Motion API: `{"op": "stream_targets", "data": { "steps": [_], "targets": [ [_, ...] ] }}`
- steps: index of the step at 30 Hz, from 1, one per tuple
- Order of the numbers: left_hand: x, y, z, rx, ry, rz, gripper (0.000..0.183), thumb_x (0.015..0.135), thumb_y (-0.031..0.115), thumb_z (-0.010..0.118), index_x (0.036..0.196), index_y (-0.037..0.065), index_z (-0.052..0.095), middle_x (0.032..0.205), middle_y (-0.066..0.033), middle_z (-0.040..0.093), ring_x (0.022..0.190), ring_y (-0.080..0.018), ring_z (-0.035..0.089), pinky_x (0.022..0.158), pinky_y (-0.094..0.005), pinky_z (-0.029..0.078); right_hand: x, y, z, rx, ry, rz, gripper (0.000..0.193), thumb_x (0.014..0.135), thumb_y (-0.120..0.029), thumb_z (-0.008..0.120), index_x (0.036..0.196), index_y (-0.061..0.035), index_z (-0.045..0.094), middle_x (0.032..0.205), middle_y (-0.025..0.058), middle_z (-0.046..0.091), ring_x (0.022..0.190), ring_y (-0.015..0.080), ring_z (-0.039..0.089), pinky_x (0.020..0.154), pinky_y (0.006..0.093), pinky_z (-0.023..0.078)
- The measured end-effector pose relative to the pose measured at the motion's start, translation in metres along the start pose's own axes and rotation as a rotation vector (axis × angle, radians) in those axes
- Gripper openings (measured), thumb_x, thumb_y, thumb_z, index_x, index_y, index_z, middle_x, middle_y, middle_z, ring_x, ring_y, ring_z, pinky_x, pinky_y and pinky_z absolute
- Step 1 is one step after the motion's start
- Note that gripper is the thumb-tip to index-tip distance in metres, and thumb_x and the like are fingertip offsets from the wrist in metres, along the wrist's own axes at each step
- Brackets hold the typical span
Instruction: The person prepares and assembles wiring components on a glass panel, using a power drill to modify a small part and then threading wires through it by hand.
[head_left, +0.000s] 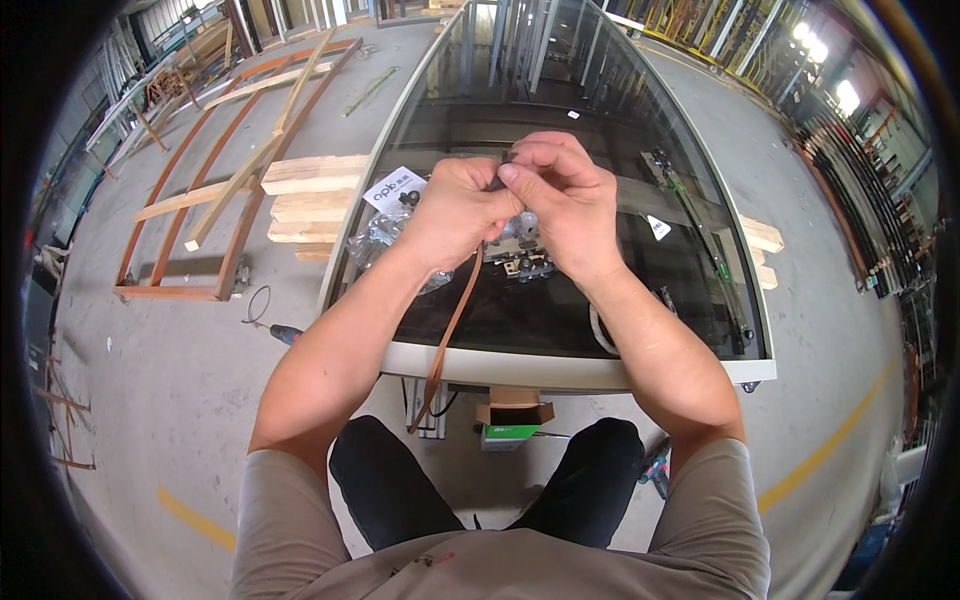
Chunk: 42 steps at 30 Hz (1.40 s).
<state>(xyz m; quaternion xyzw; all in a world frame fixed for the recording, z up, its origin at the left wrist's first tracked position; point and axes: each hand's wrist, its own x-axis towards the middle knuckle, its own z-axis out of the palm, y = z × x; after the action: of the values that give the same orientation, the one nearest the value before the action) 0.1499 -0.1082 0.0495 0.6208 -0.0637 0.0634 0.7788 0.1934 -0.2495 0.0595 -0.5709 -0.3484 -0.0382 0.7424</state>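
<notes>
Above a large dark glass panel set in a pale grey frame, a person's bare left hand and bare right hand meet, both closed at the fingertips on a small dark piece largely hidden by the fingers. A long, flat brown strip hangs from beneath the left hand over the frame's near edge; whether it joins the piece cannot be told. The likeliest mishap is a slip: so little shows between the fingertips that a loosened pinch could drop the piece among the metal fittings and crumpled clear plastic bags below, or mark the glass. The dangling strip, if snagged by a forearm or knee, could tug at the grip. Beside the bags lies a white printed sheet; to the right runs a slim metal rail with green on it. Pale timber blocks show at the panel's sides. Under the near edge sits an open green-and-brown cardboard box. Across the grey concrete floor of the workshop, a rust-red metal frame lies at left, and long dark bars stand racked at right.
</notes>
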Motion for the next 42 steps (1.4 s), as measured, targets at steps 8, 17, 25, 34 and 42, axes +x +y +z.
{"op": "stream_targets", "data": {
  "steps": [8,17,25,34,42],
  "targets": [
    [-0.007,-0.012,0.001,0.34,0.181,0.072,0.009,0.086,0.009,0.066,0.079,0.003,0.065,0.067,0.003,0.056,0.055,-0.0027,0.045,0.046,-0.0201,0.032,-0.003,0.01,0.004,-0.44,0.092,-0.269,0.008,0.074,-0.004,0.072,0.079,0.002,0.07,0.089,0.0105,0.062,0.087,0.0233,0.061,0.076,0.0327,0.05],
    [0.0,-0.007,0.005,0.088,0.0,0.067,0.01,0.092,0.004,0.062,0.083,0.002,0.061,0.065,0.0012,0.053,0.05,-0.0039,0.045,0.043,-0.0179,0.031,-0.003,0.002,-0.011,-0.027,0.004,-0.098,0.008,0.078,-0.001,0.069,0.085,0.0035,0.072,0.099,0.0086,0.059,0.086,0.0163,0.06,0.077,0.0281,0.049],
    [-0.002,-0.004,0.012,0.073,0.016,-0.116,0.014,0.094,0.009,0.058,0.082,0.004,0.061,0.067,-0.0011,0.054,0.05,-0.0057,0.047,0.042,-0.0193,0.036,-0.005,-0.005,-0.004,0.433,0.026,0.235,0.006,0.095,-0.004,0.058,0.096,0.0015,0.061,0.089,0.0045,0.059,0.064,0.0116,0.057,0.053,0.0248,0.047],
    [-0.008,-0.002,0.034,-0.362,0.213,-0.211,0.024,0.097,0.019,0.054,0.114,0.002,0.057,0.102,-0.0057,0.067,0.087,-0.0141,0.068,0.067,-0.026,0.056,-0.011,0.006,0.015,0.231,0.165,-0.011,0.01,0.101,-0.007,0.047,0.102,-0.0008,0.055,0.093,0.0043,0.06,0.083,0.0088,0.055,0.074,0.0243,0.048],
    [-0.004,-0.035,0.005,-0.534,-0.129,-0.11,0.038,0.103,0.027,0.049,0.134,0.006,0.049,0.132,-0.0046,0.056,0.121,-0.0154,0.057,0.102,-0.0307,0.048,-0.014,0.016,0.011,-0.077,-0.122,-0.203,0.013,0.098,0.0,0.046,0.107,0.0004,0.055,0.114,0.0082,0.062,0.1,0.0105,0.057,0.09,0.0264,0.046]
  ]
}}
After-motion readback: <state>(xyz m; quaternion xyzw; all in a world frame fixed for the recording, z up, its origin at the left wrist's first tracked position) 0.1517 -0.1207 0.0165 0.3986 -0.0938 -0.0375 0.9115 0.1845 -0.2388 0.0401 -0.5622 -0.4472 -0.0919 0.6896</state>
